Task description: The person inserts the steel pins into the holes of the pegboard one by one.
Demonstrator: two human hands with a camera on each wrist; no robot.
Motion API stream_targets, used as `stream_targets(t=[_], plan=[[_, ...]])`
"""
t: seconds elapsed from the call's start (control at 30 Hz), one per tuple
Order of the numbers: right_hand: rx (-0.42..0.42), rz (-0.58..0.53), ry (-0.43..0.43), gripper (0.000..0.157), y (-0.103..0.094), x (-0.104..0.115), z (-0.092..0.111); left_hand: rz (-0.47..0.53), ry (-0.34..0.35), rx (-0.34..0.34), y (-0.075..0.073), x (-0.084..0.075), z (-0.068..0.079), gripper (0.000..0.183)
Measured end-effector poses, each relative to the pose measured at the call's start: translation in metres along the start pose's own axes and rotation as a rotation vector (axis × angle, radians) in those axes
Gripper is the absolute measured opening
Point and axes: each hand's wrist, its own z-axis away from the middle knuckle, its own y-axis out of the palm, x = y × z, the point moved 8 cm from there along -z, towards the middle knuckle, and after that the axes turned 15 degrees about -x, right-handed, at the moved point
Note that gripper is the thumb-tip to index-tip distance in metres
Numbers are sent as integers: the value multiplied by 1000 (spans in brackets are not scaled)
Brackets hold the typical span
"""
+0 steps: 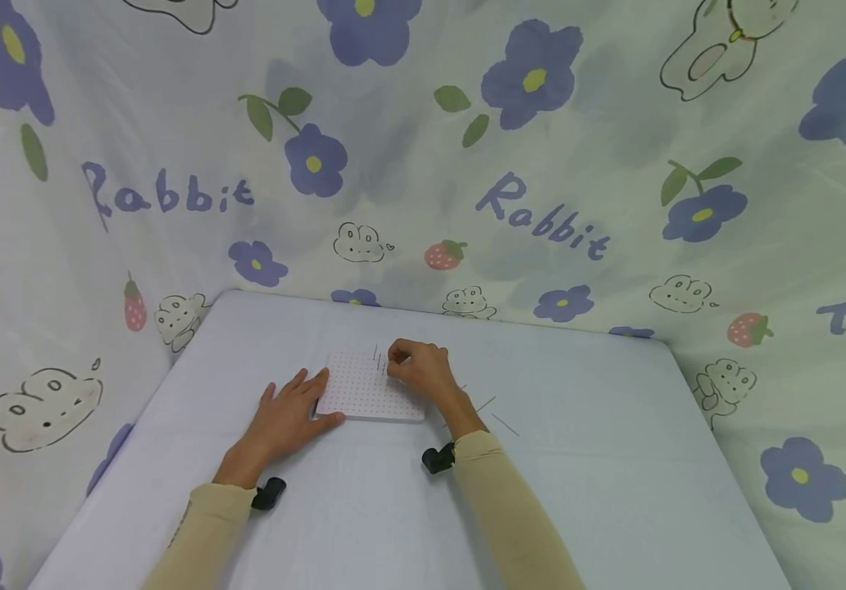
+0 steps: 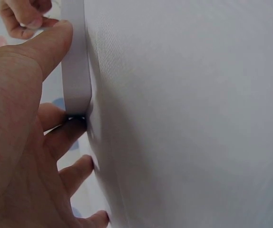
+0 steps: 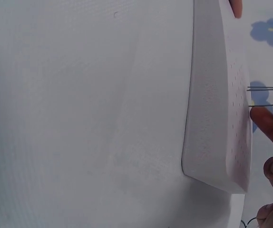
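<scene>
One thin pin sits between the bent fingertips of the right hand, which pinch it well up its length. The pin's long axis runs upright, square to the board's face; its lower end points down and meets, or comes very near, the perforated top of the white board. Whether that end is inside a hole cannot be told.

Directly beneath these fingertips lies the board, most of it to their left, so the next move seems to turn on the pin's end lining up with a hole straight below. The right hand is the nearer one to that spot.

Just beside the pinching fingers, to the left and farther from the person, a few upright pins stand parallel to the held one. The board's long axis runs left to right, across the person's front.

Well left of the fingertips, the left hand lies spread, its fingers against the board's left end and its thumb at the near edge. To the right of the pinching fingers, beyond the wrist, at least two loose pins lie flat on the table, pointing different ways.
</scene>
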Motion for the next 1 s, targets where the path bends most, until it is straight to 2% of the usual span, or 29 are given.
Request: stream_targets(t=[0.53, 0.73, 1.0], plan=[[-4, 46, -3, 5, -4, -2, 1, 10, 10, -14, 5, 2, -1, 91], [18, 57, 16, 5, -5, -6, 2, 13, 17, -20, 6, 2, -1, 90], [1, 73, 19, 15, -24, -11, 1, 1, 23, -30, 1, 1, -1, 90]])
